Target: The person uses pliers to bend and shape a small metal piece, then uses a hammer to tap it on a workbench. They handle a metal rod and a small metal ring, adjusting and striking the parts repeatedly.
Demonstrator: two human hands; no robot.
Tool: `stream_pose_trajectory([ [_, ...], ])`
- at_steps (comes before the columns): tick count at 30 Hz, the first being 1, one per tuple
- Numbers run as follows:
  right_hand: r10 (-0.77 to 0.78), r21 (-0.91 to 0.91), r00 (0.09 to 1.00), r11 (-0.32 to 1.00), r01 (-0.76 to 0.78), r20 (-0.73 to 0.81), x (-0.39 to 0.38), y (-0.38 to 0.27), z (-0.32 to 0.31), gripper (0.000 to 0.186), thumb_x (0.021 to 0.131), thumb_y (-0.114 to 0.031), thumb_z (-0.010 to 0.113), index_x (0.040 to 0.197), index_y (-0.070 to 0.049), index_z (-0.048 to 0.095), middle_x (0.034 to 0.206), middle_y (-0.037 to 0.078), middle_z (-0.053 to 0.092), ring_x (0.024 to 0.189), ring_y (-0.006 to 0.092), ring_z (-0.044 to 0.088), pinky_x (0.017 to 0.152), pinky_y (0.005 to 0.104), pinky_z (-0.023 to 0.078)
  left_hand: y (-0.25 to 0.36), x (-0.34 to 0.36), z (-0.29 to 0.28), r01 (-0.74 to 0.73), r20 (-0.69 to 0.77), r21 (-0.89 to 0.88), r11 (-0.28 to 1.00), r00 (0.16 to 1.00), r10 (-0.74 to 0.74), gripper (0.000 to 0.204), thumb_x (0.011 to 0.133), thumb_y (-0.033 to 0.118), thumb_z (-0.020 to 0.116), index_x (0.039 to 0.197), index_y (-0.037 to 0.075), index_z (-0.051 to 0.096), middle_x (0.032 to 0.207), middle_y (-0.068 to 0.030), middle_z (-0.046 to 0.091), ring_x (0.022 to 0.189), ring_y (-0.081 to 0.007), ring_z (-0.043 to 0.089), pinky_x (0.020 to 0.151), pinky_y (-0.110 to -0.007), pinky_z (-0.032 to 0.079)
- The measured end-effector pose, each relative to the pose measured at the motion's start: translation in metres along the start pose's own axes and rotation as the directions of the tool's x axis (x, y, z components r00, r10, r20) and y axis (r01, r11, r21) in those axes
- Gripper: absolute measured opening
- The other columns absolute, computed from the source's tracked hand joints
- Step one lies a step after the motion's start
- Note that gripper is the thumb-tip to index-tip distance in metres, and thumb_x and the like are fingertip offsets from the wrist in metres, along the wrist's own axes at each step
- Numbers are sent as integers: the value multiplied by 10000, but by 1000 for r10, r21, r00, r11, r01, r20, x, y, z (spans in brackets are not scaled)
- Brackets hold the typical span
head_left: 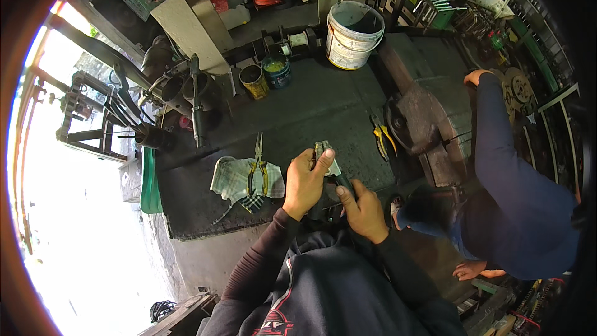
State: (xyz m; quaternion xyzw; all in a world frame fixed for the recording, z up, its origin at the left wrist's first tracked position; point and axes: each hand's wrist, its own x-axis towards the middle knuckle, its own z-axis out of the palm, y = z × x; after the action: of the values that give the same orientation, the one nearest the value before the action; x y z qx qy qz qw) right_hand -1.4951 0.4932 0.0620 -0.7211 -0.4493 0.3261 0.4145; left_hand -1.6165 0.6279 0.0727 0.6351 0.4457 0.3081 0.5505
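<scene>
left hand (303,182) fingers grip metal tool (326,160) top | right hand (362,210) fingers clasp its lower end

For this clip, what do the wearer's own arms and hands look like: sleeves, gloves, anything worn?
Both forearms come up from the lower edge in snug, dark long sleeves, nearly black with a brownish tint, ending at the wrists. The left hand and right hand are bare: no gloves, and no rings or watch that I can make out. Below them is a dark hooded top with a red-and-white printed marking on the chest.
</scene>
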Motion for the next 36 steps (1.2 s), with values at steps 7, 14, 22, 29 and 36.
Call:
stream_pose_trajectory([
  [7,106,347,985,926,-148,136,-10,-4,-7,439,1062,-428,673,960,-1,650,695,21,609,552,107,525,523,316,408,-12,-5,-3,74,-24,-136,988,997,-78,538,1062,436,692,749,11,582,664,27,473,653,-63,384,555,-318,324],
  [14,210,373,944,880,-295,253,-30,2,-26,447,1032,-407,706,1065,37,675,748,95,656,627,184,608,611,381,505,-1,13,-38,107,-34,-389,915,991,-131,415,1099,408,630,1011,7,689,829,-45,711,689,-86,674,568,-237,556],
  [22,115,288,993,951,-111,2,-43,-10,-27,370,1034,-338,726,1165,7,707,938,63,737,859,129,641,792,302,506,19,8,-85,153,144,-760,632,987,-65,614,1077,601,552,1267,21,627,873,-92,677,715,-194,665,682,-357,603],
  [29,122,504,972,838,-209,199,-32,-28,-22,369,1079,-344,667,1188,7,709,779,-15,615,674,25,499,611,209,392,21,0,-76,333,213,-795,508,936,-280,482,1104,481,568,1215,20,652,971,-111,716,900,-243,726,808,-417,629],
  [36,226,583,909,706,-401,351,-23,-26,-10,414,1102,-382,625,1231,3,703,755,35,625,556,34,478,497,200,381,17,-8,-70,445,342,-871,208,853,-393,381,1159,267,477,1181,-105,558,1203,-250,647,1178,-366,689,1107,-526,583],
])
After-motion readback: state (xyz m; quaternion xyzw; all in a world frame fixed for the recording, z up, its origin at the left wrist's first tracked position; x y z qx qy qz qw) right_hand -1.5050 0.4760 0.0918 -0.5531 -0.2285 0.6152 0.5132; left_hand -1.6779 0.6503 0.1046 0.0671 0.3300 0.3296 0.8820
